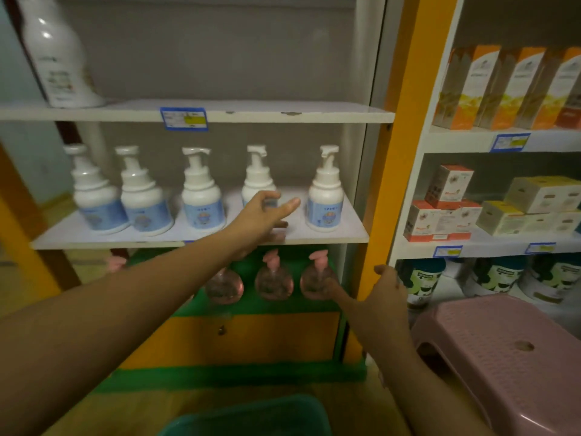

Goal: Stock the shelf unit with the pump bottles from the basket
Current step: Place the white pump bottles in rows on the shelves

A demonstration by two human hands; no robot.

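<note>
Bottles (202,196) stand in a row on the middle shelf (330,237) at frame centre, left hand (262,215) loose-fingered by the fourth, right hand (382,292) touching a pink bottle (316,283) below, neither holding; placing looks done, next likely the basket (248,416) at bottom.

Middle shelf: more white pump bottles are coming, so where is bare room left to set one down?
On the middle shelf, the gap between the fourth white bottle and the rightmost one is bare, but the left hand reaches across it. The front strip is bare too. The two leftmost bottles stand crowded together.
</note>
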